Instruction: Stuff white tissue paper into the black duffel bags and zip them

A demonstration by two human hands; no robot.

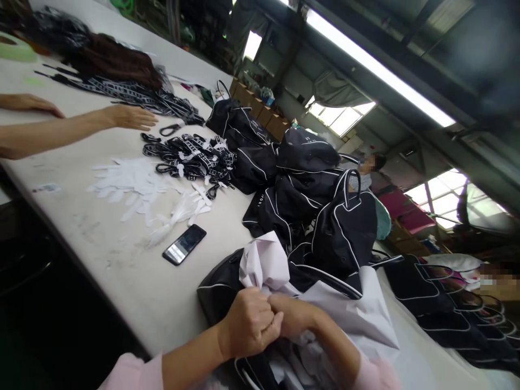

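Note:
My left hand [247,322] and my right hand [294,317] meet at the bottom centre, knuckles close together. Both grip a crumpled sheet of white paper [264,265]. The paper runs into and over a black bag with white piping [219,292], which lies under my hands at the table's edge. A heap of similar black bags [345,233] rises just beyond my hands. Pink sleeves cover both my forearms near the bottom of the view.
A co-worker's hands [125,116] reach in from the left across the white table [122,271]. Black-and-white straps [187,157], white paper pieces [130,181] and a phone [184,244] lie on it. More black bags [430,292] lie to the right.

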